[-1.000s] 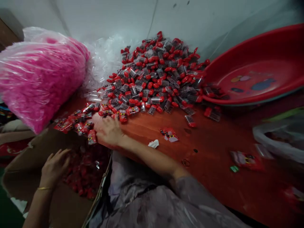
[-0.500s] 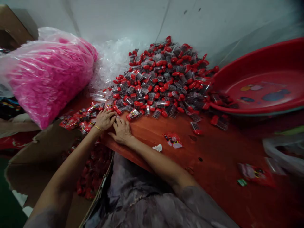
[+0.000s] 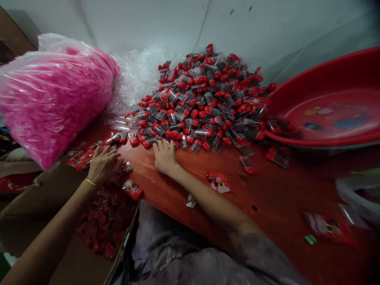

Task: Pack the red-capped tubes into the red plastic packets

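Observation:
My left hand (image 3: 103, 164), with a yellow bracelet at the wrist, is open over the table's left edge, beside small red printed packets (image 3: 84, 154). I see nothing held in it. My right hand (image 3: 165, 156) lies open on the red-brown table (image 3: 178, 190), fingers stretched to the front edge of a heap of clear tubes with red caps and dark contents (image 3: 192, 105). One red packet (image 3: 132, 189) is at the table's edge, above an open carton (image 3: 35, 206) holding many red pieces (image 3: 101, 225); whether it rests or falls I cannot tell.
A clear bag of pink pieces (image 3: 59, 95) stands at the left, with clear empty tubes (image 3: 139, 75) behind. A large red basin (image 3: 326, 89) is at the right. On the table lie a flat red printed wrapper (image 3: 218, 181) and a crumpled white scrap (image 3: 191, 201).
My hands, close together before, have parted. The left moved left and toward me, the right slightly right and forward. A red packet now shows at the table edge above the carton.

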